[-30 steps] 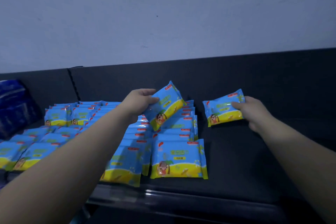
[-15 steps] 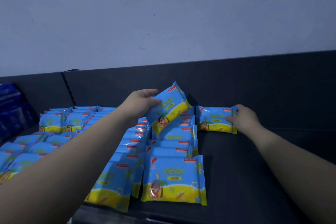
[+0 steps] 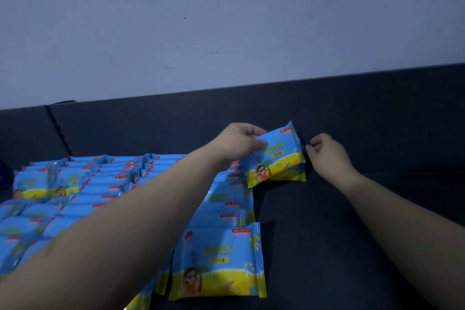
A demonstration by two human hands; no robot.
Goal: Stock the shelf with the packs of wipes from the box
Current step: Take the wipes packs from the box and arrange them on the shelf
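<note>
Toward the back of the dark shelf, just right of centre, the left hand grips a blue-and-yellow pack of wipes. Its thumb lies across the pack's printed face and its fingers curl over the upper left corner, at about 10 o'clock on the pack. The pack stands tilted, with its lower edge down at the shelf surface.

At 3 o'clock from that pack is the right hand, fingers curled, with the fingertips right at the pack's right-hand seal. Whether they pinch that edge or only touch it cannot be told.

From 7 to 9 o'clock of the held pack, rows of stocked packs overlap one another across the shelf. One front pack lies nearest the camera at 6 o'clock.

Behind it all rises the shelf's dark back panel, with a pale wall above.
</note>
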